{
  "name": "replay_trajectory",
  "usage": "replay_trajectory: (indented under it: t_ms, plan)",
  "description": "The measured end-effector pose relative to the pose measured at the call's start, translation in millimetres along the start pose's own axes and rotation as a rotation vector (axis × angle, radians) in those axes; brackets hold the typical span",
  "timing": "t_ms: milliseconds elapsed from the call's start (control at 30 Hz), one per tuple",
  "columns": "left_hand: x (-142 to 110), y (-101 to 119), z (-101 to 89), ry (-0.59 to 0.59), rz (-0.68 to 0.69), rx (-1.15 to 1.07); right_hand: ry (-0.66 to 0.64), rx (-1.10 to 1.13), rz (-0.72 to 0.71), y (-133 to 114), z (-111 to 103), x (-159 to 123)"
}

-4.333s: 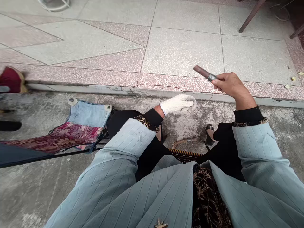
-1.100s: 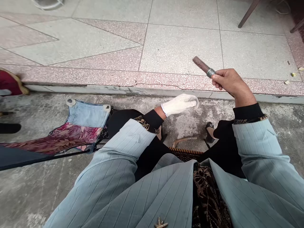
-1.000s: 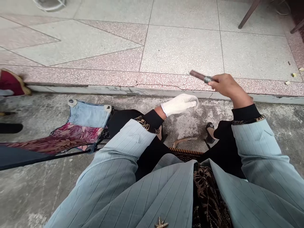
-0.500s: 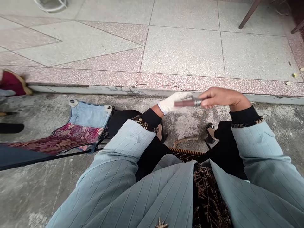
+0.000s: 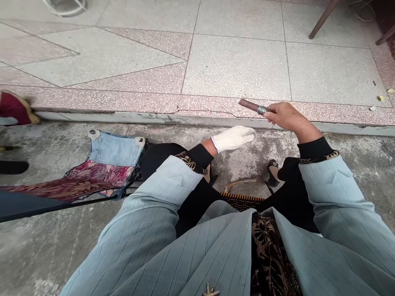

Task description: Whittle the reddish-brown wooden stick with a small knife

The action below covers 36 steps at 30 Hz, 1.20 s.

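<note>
Right hand (image 5: 285, 116) pinches a stick (image 5: 249, 105) beside its wire winding (image 5: 261, 110).
The stick slants over the edge of the step (image 5: 138, 98); lower, the gloved left hand (image 5: 234, 138) is curled above the concrete (image 5: 240, 162), its grip on anything too indistinct to tell.
</note>
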<state>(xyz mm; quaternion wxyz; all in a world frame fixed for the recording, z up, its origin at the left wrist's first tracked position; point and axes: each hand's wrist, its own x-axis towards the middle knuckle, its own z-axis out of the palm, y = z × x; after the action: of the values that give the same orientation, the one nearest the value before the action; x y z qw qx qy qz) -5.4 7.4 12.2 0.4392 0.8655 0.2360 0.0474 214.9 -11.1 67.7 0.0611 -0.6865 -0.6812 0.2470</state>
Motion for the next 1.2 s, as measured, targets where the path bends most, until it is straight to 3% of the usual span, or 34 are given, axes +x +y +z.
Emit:
replay_trajectory:
  t_ms: [67,133,267,333,367,433,467,600,700,900,1067,1133,1200]
  plan:
    - [0,-2,2.4,-0.011,-0.023,0.046,-0.032,-0.153,-0.007,-1,3,2]
    - [0,-2,4.5,-0.051,-0.016,0.111,-0.159,-0.29,-0.003,-3,11,3]
    - [-2,-1,3.7,-0.156,0.046,0.241,-0.747,-0.373,-0.074,-10,30,1]
    - [-4,-2,-1.1,-0.162,0.062,0.219,-0.979,-0.215,-0.172,-12,31,-3]
    - [-5,-2,-4.3,-0.15,0.064,0.167,-1.035,-0.096,-0.225,-12,27,-5]
    - [-7,-3,-10.6,-0.094,0.056,-0.008,-1.014,0.154,-0.331,-7,13,-11]
    - [-7,-3,-13.0,-0.043,0.044,-0.121,-0.923,0.276,-0.353,-4,3,-14]
    - [-7,-3,-13.6,0.111,-0.028,-0.509,-0.321,0.576,-0.253,12,-27,-23]
    - [-7,3,-9.3,0.102,-0.031,-0.574,-0.079,0.634,-0.165,15,-30,-22]
    - [-7,18,-8.7,0.116,-0.056,-0.521,-0.039,0.447,-0.052,11,-21,-13]
    - [-7,10,-7.9,0.116,-0.033,-0.306,-0.002,0.034,0.017,9,-12,-5]
    - [-8,5,-8.0,0.093,-0.034,-0.18,-0.079,-0.162,0.027,7,-6,-3]
    - [-9,4,-9.8,0.061,-0.041,-0.096,-0.257,-0.296,0.015,3,2,-2]
